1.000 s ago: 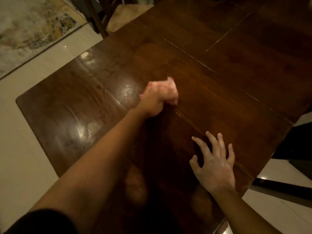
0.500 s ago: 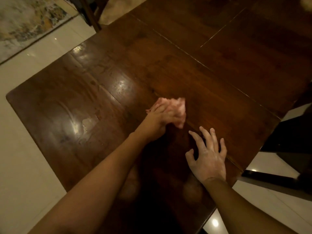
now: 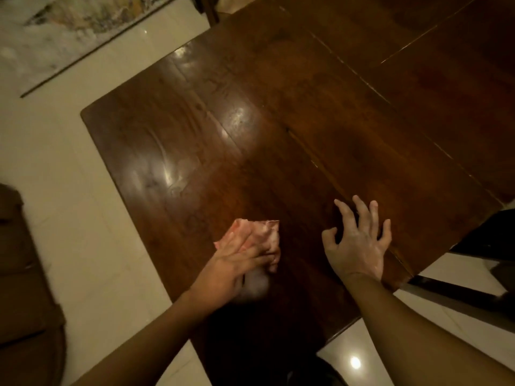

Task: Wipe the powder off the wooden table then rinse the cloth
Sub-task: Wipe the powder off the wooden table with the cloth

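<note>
Now, cloth under left hand fingers, on table

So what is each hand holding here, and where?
Left hand presses the bunched pink cloth from on top; right hand holds nothing, fingers spread on the table.

Our left hand pressing a crumpled pink cloth flat on the dark wooden table, our right hand just beside it, fingers spread and propped on the wood, pale smears on the glossy top, cream floor tiles around us
</note>
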